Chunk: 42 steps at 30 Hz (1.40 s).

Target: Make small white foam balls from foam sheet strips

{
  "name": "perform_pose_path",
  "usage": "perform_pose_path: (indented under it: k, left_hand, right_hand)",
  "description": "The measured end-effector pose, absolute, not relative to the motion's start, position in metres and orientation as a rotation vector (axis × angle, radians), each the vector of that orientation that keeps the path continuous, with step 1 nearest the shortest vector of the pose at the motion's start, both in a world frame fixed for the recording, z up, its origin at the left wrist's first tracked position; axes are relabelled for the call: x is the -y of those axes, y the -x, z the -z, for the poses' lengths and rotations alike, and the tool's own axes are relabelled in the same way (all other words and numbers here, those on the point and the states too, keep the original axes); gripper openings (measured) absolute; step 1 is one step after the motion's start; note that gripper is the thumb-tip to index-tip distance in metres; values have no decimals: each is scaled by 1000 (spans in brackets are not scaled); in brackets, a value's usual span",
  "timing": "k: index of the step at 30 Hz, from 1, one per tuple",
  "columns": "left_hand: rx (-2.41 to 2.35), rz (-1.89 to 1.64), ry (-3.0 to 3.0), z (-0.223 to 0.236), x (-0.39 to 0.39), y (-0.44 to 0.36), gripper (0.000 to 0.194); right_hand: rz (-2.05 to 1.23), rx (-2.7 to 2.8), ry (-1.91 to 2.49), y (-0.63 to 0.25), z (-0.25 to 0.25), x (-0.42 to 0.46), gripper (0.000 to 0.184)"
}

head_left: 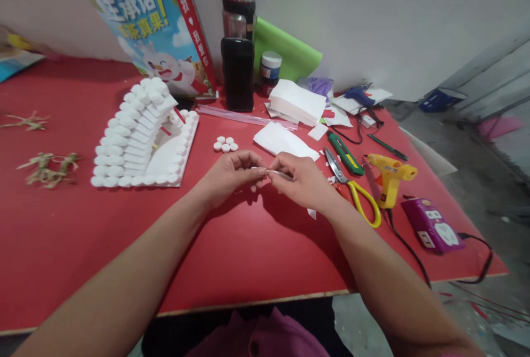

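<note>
My left hand (pixel 239 176) and my right hand (pixel 301 179) meet over the front middle of the red table, fingertips almost touching. Both are closed in a pinch on a small white strip (pixel 268 170), mostly hidden by the fingers; it looks like paper. Just behind them lies a folded white paper sheet (pixel 285 140). A little cluster of round white discs (pixel 226 144) sits beyond my left hand. Farther left stands a white model staircase (pixel 138 142), edged with the same kind of discs. Scissors (pixel 351 183) with yellow-and-red handles rest right of my right hand.
A green utility knife (pixel 345 153), yellow glue gun (pixel 390 177) and purple power strip (pixel 433 225) occupy the right side, with cords trailing. At the back stand a black phone (pixel 237 74), a steel thermos (pixel 239 6) and a printed box (pixel 153 26). Straw-like knotted pieces (pixel 49 169) lie far left.
</note>
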State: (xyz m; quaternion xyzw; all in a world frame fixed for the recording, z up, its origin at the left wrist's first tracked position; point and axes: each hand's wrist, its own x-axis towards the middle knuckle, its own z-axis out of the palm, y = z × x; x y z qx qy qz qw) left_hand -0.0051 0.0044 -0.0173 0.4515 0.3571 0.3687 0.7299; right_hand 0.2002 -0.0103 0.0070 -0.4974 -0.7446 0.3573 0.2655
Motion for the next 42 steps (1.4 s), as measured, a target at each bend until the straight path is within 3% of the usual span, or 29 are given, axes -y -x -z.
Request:
perform_pose_path:
  k: [15,26,31,38,42]
  left_hand:
    - [-724,-525,-956,16,-7,12,32]
    - [-770,-622,-940,23,-10,11,27]
    - [-899,-699,-1154,19,-3,3,22]
    - [-1166,-921,-2122,13,5,-6,15]
    - [-1111,-969,-2393,21,5,-6,16]
  right_hand:
    - [-250,2554,1146,-204,-3,12,18]
    - [-181,2577,1279,-201,-6,13,23]
    - [-438,2359,1356,-197,-6,12,15]
    - [-1493,1415,1453,-185,-7,8,21]
    - [-1785,1032,1267,-184,-8,5,22]
